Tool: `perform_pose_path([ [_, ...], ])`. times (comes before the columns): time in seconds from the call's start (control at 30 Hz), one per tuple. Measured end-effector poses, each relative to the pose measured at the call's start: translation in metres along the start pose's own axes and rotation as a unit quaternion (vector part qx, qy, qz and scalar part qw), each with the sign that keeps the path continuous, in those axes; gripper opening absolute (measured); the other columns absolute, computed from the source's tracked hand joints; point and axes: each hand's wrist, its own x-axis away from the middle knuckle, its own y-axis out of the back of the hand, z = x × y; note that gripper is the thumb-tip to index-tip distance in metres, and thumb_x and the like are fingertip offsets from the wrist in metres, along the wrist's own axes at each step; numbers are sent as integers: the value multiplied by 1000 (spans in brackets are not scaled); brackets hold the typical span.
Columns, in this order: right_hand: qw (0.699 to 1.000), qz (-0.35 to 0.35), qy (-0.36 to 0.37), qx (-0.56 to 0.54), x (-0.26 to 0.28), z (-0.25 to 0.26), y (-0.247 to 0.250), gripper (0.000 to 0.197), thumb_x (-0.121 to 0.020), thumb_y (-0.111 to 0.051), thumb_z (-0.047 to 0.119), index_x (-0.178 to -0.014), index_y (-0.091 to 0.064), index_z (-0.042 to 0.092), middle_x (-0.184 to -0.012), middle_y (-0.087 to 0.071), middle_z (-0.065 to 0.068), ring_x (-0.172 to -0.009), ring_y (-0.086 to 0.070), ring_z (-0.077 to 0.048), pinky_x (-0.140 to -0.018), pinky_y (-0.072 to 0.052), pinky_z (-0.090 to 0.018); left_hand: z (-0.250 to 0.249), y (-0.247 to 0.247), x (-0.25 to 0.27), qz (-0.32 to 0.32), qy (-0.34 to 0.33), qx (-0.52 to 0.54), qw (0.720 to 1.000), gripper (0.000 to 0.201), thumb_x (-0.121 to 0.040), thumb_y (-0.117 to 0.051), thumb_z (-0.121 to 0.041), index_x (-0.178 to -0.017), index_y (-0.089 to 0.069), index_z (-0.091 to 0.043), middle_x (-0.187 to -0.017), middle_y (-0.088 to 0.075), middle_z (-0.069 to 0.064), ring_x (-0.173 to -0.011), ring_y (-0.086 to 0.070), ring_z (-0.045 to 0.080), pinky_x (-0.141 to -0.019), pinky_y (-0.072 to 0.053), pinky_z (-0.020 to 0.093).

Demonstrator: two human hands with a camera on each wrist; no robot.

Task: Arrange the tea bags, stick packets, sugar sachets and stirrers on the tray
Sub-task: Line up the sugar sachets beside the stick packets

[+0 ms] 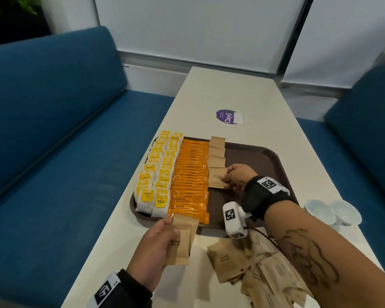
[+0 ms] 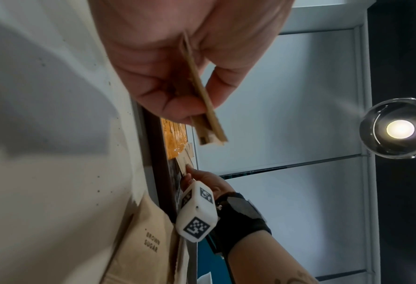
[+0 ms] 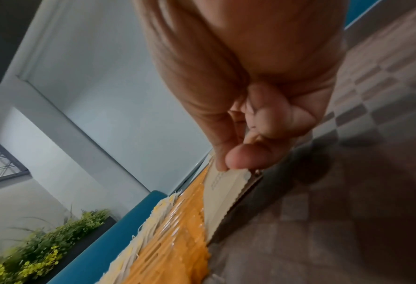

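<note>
A brown tray [image 1: 262, 156] holds two rows of yellow-tagged tea bags [image 1: 156, 172] at its left and a row of orange stick packets [image 1: 190, 174] beside them. A column of brown sugar sachets [image 1: 217, 152] runs next to the sticks. My right hand [image 1: 233, 176] pinches the right edge of the nearest sachet in that column [image 1: 217, 177], low over the tray; the right wrist view shows thumb and forefinger on the sachet [image 3: 224, 194]. My left hand [image 1: 158, 243] grips a small stack of sugar sachets [image 1: 182, 238] just in front of the tray. The stack [image 2: 202, 100] appears edge-on in the left wrist view.
A loose pile of brown sugar sachets [image 1: 253, 267] lies on the white table [image 1: 231, 90] by my right forearm. Two small white cups [image 1: 332, 211] stand at the table's right edge. A purple sticker [image 1: 228, 116] lies beyond the tray. Blue benches [image 1: 53, 130] flank the table.
</note>
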Motion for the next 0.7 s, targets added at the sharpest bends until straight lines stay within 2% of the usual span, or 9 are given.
perform_pose_path([
  [0.1,998,17,-27,45,-7,9,-1,14,-92,-60,12,-83,-49,12,-73,-56,-6,-57,-50,-13,-47,-36,-22,-2,0,-2,-2,10,16,1000,28,-91,-42,3,-98,-60,-17,-98,-67,7,-89,-58,29,-71,-50,39],
  [0.27,992,25,-68,102,-12,19,1,13,-95,-56,20,-89,-51,9,-71,-56,-3,-55,-50,-11,-48,-40,-21,-1,-2,-6,-7,21,18,1000,31,-90,-41,4,-99,-59,-19,-103,-66,8,-95,-57,32,-74,-49,41],
  [0.37,990,51,-66,112,-17,14,-1,20,-97,-51,19,-78,-48,16,-78,-54,2,-63,-50,-9,-67,-45,-20,-1,-5,-6,-6,23,10,1000,30,-91,-43,3,-99,-59,-20,-99,-66,5,-92,-59,28,-71,-50,38],
  [0.4,992,46,-52,109,-20,11,-1,21,-95,-53,16,-75,-48,17,-78,-55,1,-64,-51,-9,-66,-46,-19,-1,-5,-6,-4,23,5,1000,29,-91,-44,2,-102,-59,-21,-100,-67,5,-92,-60,27,-70,-50,37],
  [0.47,998,13,-20,60,-24,7,3,16,-89,-62,13,-75,-53,13,-76,-59,-2,-58,-53,-10,-49,-45,-18,1,-4,-7,-3,20,-7,1000,29,-91,-47,0,-107,-59,-21,-104,-68,5,-95,-62,27,-73,-52,39],
  [0.5,998,11,-29,50,-20,8,6,11,-89,-63,14,-80,-56,10,-80,-61,-4,-57,-52,-11,-46,-43,-19,1,-4,-8,-2,17,-14,1000,30,-91,-49,-1,-111,-59,-21,-106,-68,6,-97,-63,28,-75,-52,41],
  [0.53,998,19,-47,46,-12,10,8,9,-91,-61,16,-88,-59,8,-84,-62,-4,-57,-51,-10,-46,-41,-19,2,-3,-8,0,15,-17,1000,32,-91,-51,-1,-115,-58,-19,-108,-69,7,-98,-63,29,-76,-52,41],
  [0.6,997,19,-53,48,4,18,16,14,-94,-57,21,-102,-58,9,-78,-58,-3,-56,-47,-9,-45,-39,-19,1,-2,-7,11,10,-15,1000,33,-90,-51,0,-117,-58,-18,-110,-69,7,-98,-63,28,-73,-52,38],
  [0.7,998,-11,54,24,41,25,31,7,-92,-60,18,-92,-54,14,-68,-56,-1,-58,-48,-10,-51,-37,-19,-4,-5,-5,26,-4,-11,1000,29,-90,-52,1,-106,-62,-21,-104,-70,3,-96,-63,25,-70,-51,36],
])
